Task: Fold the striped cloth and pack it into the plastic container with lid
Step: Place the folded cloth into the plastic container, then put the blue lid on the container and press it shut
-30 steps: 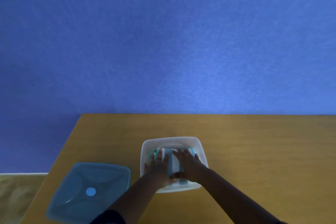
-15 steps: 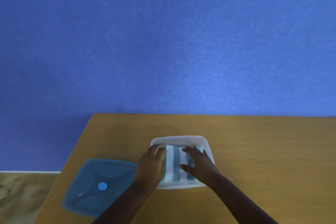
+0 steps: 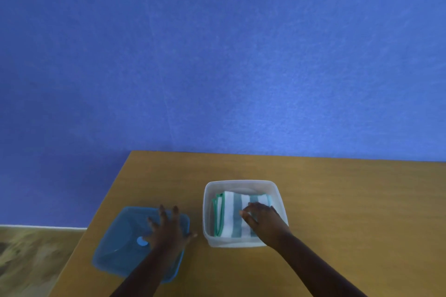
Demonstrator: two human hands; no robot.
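Landmark: the plastic container (image 3: 243,242), a white, open tub sitting on your wooden table (image 3: 337,200); every place below is given from it.
Striped cloth (image 3: 233,214): folded and lying inside the container, white with grey-green stripes and a green edging along its left side. It fills most of the floor, with a bare strip showing at the far wall.
Your right hand (image 3: 264,222): reaching into the container from its near right corner, palm down, fingers loosely together and resting flat on the right part of the cloth. It presses on the cloth and does not grip it.
Lid (image 3: 120,243): blue and see-through with a round blue spot near its middle, lying flat on the table just left of the container, apart from it.
Your left hand (image 3: 169,230): left of the container, spread wide with fingers splayed, laid over the lid's right half. You cannot tell whether it grips the lid or only rests on it.
Blue wall (image 3: 217,55): behind the container, beyond the table's far edge.
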